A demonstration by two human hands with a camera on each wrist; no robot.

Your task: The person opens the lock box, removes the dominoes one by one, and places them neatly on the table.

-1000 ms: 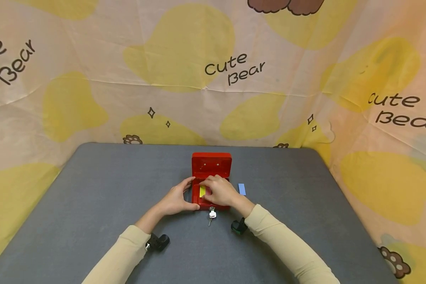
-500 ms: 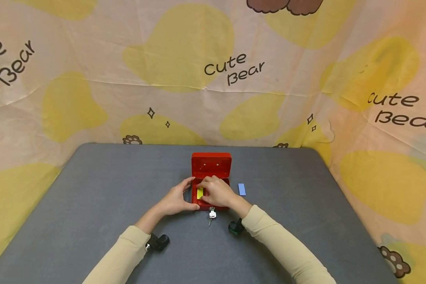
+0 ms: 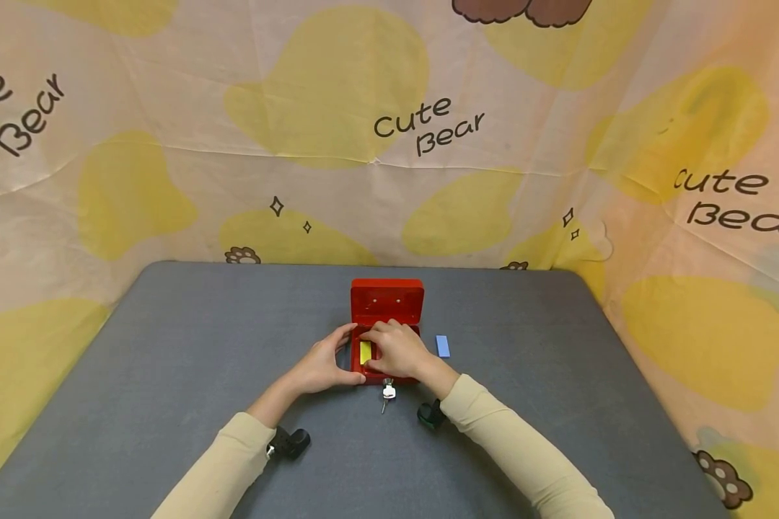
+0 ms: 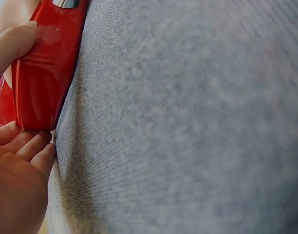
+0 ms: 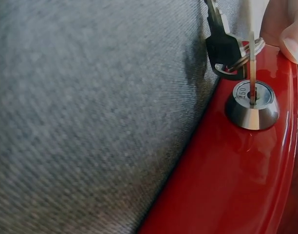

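While lid (image 3: 386,301) stands open, red box (image 5: 222,170), glossy

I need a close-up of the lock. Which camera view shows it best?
The right wrist view: the lock appears large and near, with a key standing in it. The head view shows it only small, at the front of the red box; the left wrist view catches just a shiny part at its top edge.

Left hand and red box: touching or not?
Touching. The left wrist view shows it: the left hand's thumb lies on the red box's front wall, and its fingertips meet the end wall.
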